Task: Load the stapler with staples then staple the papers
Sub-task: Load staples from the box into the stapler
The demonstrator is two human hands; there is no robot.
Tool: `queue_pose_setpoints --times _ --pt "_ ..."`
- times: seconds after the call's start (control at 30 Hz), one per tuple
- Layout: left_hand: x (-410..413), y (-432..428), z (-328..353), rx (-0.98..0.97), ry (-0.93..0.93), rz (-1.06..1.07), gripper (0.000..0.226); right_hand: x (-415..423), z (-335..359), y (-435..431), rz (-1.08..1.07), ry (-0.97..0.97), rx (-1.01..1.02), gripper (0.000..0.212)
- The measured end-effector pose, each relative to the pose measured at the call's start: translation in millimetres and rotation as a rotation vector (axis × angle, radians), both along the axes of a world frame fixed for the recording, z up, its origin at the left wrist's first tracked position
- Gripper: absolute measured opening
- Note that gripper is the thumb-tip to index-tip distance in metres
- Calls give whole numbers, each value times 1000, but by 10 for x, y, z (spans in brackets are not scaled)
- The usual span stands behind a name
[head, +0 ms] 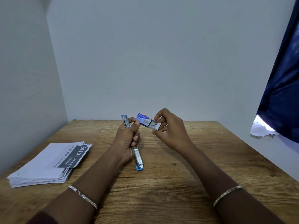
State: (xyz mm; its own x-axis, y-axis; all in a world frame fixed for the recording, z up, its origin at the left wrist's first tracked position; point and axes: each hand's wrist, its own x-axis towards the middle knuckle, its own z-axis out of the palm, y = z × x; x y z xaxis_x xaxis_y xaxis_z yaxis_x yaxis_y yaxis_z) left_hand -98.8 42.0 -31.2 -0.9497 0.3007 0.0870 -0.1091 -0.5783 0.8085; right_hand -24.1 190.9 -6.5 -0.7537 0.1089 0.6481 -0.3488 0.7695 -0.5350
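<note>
My left hand (127,139) grips the unfolded blue-and-silver metal stapler (138,157), thumb pinching the small blue cardboard staple box (144,119); right hand (171,131) pinches its slid-out tray (156,125). White paper stack (45,165) at eight o'clock, near the wooden table (178,175) edge.

Your view dim, cool; daylight glare under curtain (281,97), your right; faint shadows on table (186,175); wide-angle warps edges, top-left corner blurred

Bare forearms; slim silver bangle (83,196) on left wrist, matching bangle (227,195) on right.
</note>
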Motion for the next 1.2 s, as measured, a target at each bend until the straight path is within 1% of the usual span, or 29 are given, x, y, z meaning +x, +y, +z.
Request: queue_pose_setpoints --times 0.17,0.23,0.33,0.4,0.5,0.63,0.73,0.83,0.93,1.07,1.2 --pt "-14 -33 8 -25 -3 3 13 2 -10 14 -18 30 81 42" --pt "-8 -38 14 -41 -8 -2 12 7 -17 15 -7 11 105 43" --pt "1 -42 27 -35 -15 11 12 15 -27 8 37 -57 57 43" --pt "-2 -46 35 -32 -14 25 13 13 -32 14 45 -59 28 38" --pt "-11 -47 36 -51 1 44 14 10 -34 28 21 -13 55 26" --pt "5 -45 12 -75 28 31 12 8 -49 34 -24 8 155 25" --pt "23 -33 4 -88 40 24 12 12 -49 28 -53 12 168 20" --pt "39 -26 3 -90 40 27 12 19 -37 13 -73 0 85 15" --pt "53 -14 3 -105 49 29 12 21 -23 -2 -72 -77 -36 14" --pt "48 -12 4 -110 49 31 12 25 -3 -7 -27 -152 -154 14" --pt "34 -17 -2 -105 31 34 12 36 -9 33 49 -210 -331 11"
